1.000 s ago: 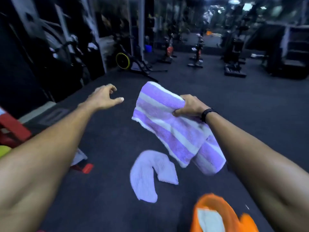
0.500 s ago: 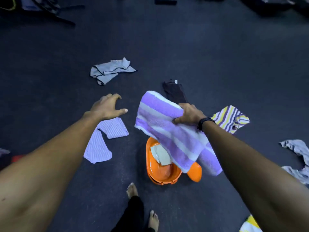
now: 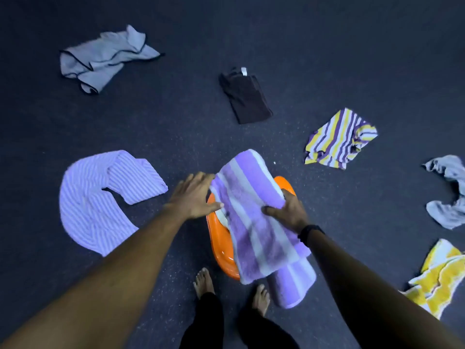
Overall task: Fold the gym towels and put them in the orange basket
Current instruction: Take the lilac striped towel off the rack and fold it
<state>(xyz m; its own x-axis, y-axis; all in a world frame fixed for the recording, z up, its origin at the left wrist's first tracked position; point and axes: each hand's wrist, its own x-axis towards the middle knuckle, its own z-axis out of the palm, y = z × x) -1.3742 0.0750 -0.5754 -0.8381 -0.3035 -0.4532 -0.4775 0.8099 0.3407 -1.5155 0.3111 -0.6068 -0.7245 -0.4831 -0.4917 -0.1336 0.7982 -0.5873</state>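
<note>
From the head view I look down at a dark rubber floor strewn with towels. My right hand grips the purple-and-white striped towel, thumb on top and fingers curled under its right edge. The towel is folded over and lies across the orange basket, covering most of it; its near end hangs past the basket's near rim toward my bare feet. A strip of pale cloth shows inside the basket by its left rim. My left hand is spread flat, fingers straight, fingertips touching the left edge of the striped towel above the basket's left rim; it holds nothing. A black band sits on my right wrist.

On the floor left of the basket lies a lilac pinstriped towel, bent in a curve. Toward the far left is a crumpled grey towel with dark trim. Beyond the basket lies a dark brown towel, folded narrow, with a white tag at its far end. To the right of that is a bunched yellow, purple and white striped towel. At the right edge lies a crumpled grey towel, and nearer me a yellow-and-white towel.
</note>
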